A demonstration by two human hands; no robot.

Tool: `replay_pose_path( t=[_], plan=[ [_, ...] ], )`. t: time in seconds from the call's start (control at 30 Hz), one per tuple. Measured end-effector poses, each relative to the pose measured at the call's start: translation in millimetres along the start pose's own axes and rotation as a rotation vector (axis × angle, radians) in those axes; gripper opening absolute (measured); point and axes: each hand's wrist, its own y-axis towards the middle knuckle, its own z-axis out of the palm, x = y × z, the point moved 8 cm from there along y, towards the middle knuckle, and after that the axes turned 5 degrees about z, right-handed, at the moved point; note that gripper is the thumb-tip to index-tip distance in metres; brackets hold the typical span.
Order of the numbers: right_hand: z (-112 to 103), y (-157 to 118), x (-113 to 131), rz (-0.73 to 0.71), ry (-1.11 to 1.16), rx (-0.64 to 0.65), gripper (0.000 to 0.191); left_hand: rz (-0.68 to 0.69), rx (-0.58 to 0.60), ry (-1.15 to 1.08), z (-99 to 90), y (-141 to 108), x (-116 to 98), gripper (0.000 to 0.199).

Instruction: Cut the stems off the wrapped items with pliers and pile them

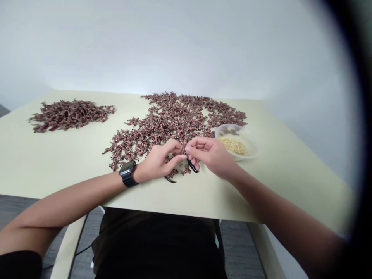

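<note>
My left hand [158, 161] and my right hand [210, 153] meet over the near edge of a wide spread of small reddish-brown dried plant pieces [174, 120]. Their fingertips pinch a thin black curved strip [192, 166], whose upper end is hidden by my fingers. A second dark curved piece [170, 179] lies on the table just below my left hand. I cannot tell whether it joins the strip. A black link-band watch [128, 174] sits on my left wrist.
A separate heap of the dried pieces [69, 115] lies on the left of the pale green table [49, 162]. To the right stands a clear plastic bowl [236, 142] holding pale seeds. The table's near edge runs below my forearms, above my dark-clothed lap.
</note>
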Motion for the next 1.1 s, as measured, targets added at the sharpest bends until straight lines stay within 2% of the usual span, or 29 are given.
replay_pose_path(
  t=[0.13,0.27,0.33,0.37,0.43,0.53,0.6,0.67,0.73,0.87,0.97,1.03,1.1],
  plan=[
    [-4,-7,13,-0.142,-0.285,-0.085,0.019,-0.006,0.034,-0.021,0.7,1,-1,0.02],
    [-1,-17,33,-0.399,-0.671,-0.162,0.014,-0.003,0.067,-0.082,1.8,3,-5,0.02],
    [3,-21,38,-0.487,-0.757,-0.161,0.014,0.006,0.083,-0.102,2.3,4,-7,0.02],
    [3,-22,38,-0.487,-0.758,-0.157,0.014,0.014,0.087,-0.103,2.1,4,-7,0.02],
    [0,-18,32,-0.379,-0.652,-0.128,0.015,0.035,0.092,-0.088,1.1,4,-7,0.019],
    [-2,-9,12,-0.084,-0.313,-0.015,0.02,0.085,0.111,-0.061,-0.2,3,-8,0.018],
    [1,-6,3,0.057,-0.122,0.069,0.025,0.11,0.127,-0.041,-0.3,3,-9,0.018],
    [3,-4,-1,0.113,-0.027,0.111,0.027,0.108,0.123,-0.029,-1.0,3,-9,0.017],
    [2,-1,-2,0.102,-0.002,0.098,0.028,0.078,0.104,-0.049,-1.5,3,-8,0.017],
    [-7,-1,4,-0.071,-0.15,-0.078,0.024,-0.014,0.075,-0.197,2.0,4,-5,0.018],
    [-9,-9,21,-0.366,-0.458,-0.214,0.014,-0.085,0.077,-0.375,8.9,3,0,0.021],
    [-3,-16,30,-0.568,-0.655,-0.225,0.011,-0.123,0.09,-0.476,13.9,2,3,0.022],
    [3,-21,34,-0.697,-0.773,-0.198,0.013,-0.134,0.096,-0.52,16.2,1,4,0.022]
  ],
)
